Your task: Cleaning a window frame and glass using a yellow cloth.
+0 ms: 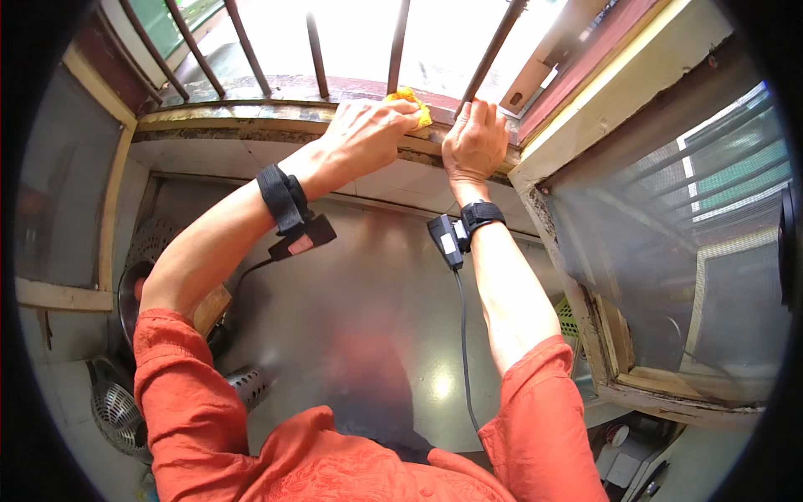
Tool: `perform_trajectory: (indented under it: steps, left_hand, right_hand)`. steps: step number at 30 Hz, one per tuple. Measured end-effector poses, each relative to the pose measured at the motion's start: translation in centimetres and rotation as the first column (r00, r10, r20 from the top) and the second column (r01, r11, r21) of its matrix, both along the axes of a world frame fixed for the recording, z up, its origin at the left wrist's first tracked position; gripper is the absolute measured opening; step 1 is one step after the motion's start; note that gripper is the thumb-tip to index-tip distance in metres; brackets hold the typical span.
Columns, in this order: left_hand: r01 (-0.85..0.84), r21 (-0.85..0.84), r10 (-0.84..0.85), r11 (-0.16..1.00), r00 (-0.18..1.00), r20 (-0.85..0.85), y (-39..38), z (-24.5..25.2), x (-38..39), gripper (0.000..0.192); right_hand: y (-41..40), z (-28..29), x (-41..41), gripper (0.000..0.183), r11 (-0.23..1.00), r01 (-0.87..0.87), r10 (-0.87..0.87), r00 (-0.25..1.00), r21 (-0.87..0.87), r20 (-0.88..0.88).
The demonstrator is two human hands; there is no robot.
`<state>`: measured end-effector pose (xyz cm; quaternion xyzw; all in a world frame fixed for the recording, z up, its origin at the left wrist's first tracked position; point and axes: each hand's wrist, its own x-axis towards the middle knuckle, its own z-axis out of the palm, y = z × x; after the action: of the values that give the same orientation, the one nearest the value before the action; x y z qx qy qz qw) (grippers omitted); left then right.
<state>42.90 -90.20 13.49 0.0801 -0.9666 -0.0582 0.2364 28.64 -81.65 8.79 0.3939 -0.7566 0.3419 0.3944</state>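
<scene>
My left hand (370, 133) presses a yellow cloth (411, 106) onto the worn wooden window sill (238, 119), close to the foot of a metal window bar (398, 50). Part of the cloth is hidden under my fingers. To its right, my right hand (475, 139) is closed around the lower end of another bar (495, 53), just above the sill. Both wrists wear black straps, each with a small cabled device.
An open wood-framed window sash (530, 207) swings inward on the right; another sash (113, 213) stands at the left. Below lies a shiny metal countertop (376, 282). A metal strainer (116, 401) hangs at lower left, and a green plastic basket (566, 317) sits at right.
</scene>
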Motion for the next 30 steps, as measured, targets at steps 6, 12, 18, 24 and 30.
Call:
perform_trajectory:
  steps: [6,12,18,24,30]
  left_hand:
    - [0.01,0.098,-0.014,0.995,0.999,0.039,1.7,0.6,-2.6,0.033]
    - [0.073,0.042,-0.07,0.996,0.996,-0.058,-0.1,0.2,-2.9,0.025]
    - [0.054,-0.053,-0.059,0.997,0.993,-0.098,0.5,0.3,-2.9,0.025]
    - [-0.16,-0.052,0.157,0.986,0.986,-0.061,1.5,0.1,-1.6,0.02]
    - [-0.081,0.29,0.081,0.953,0.997,0.011,1.9,1.0,1.2,0.013]
  right_hand:
    - [-0.4,0.4,0.3,0.01,0.999,0.021,-0.021,0.999,0.035,0.026]
    - [-0.4,0.5,0.5,0.01,1.0,0.012,-0.013,0.999,0.026,0.036]
    - [-0.1,0.1,0.3,0.009,1.0,-0.022,0.021,0.998,0.019,0.051]
    - [0.5,1.1,0.5,0.01,0.999,-0.04,0.038,0.996,0.025,0.076]
    - [8.3,-1.7,5.3,0.036,0.846,-0.528,0.532,0.825,-0.076,0.189]
